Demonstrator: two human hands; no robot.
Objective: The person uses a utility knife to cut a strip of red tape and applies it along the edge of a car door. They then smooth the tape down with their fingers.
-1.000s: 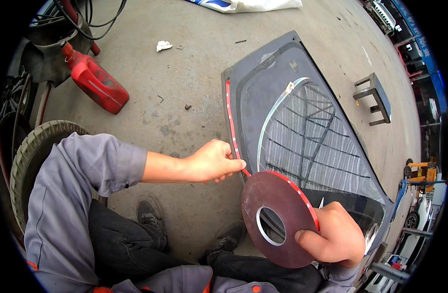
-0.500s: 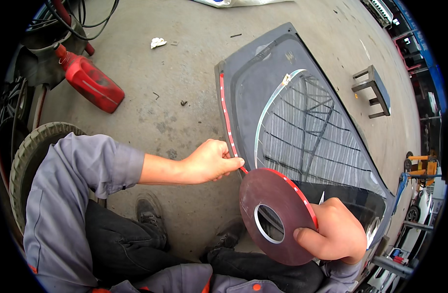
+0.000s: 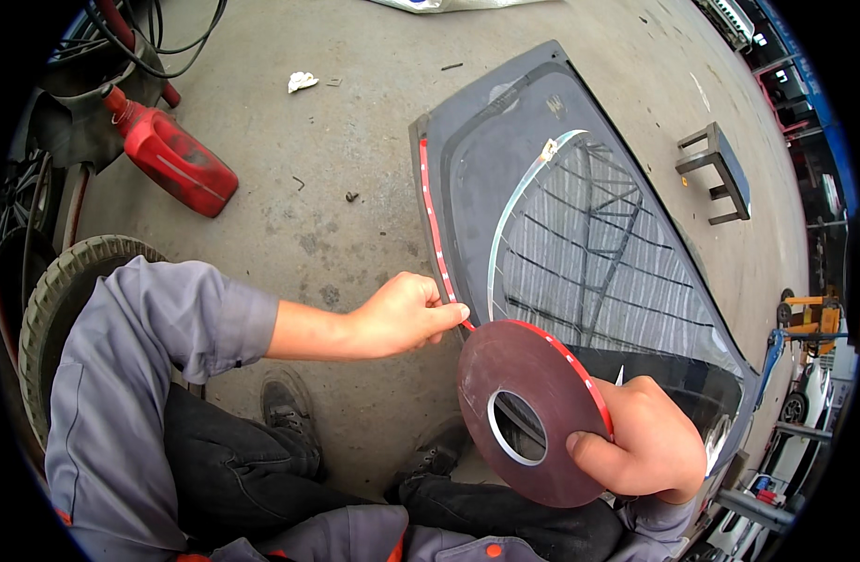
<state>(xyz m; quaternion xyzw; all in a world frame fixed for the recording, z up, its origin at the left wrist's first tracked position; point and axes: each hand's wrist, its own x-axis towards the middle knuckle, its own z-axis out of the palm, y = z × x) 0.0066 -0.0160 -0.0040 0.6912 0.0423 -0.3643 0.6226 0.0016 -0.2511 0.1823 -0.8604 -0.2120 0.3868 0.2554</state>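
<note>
A large dark-tinted vehicle window glass (image 3: pixel 491 155) stretches away from me on the right side. Along its left edge runs a strip of red-backed adhesive tape (image 3: pixel 431 206). My left hand (image 3: pixel 407 317) is closed at that edge, thumb and fingers pinching the strip just before it meets the roll. Its curled fingertips are partly hidden. Over the near part of the glass, my right hand (image 3: pixel 645 440) grips a wide, flat roll of double-sided tape (image 3: pixel 491 459) by its right rim, thumb on the brown face. The fingers behind the roll are out of sight.
A red plastic jug (image 3: pixel 179 159) and a tire (image 3: pixel 46 309) are on my left. A small stool (image 3: pixel 716 169) stands beyond the glass on the right. Crumpled white paper (image 3: pixel 302 81) lies on the concrete floor. My shoes (image 3: pixel 288 412) are below my left forearm.
</note>
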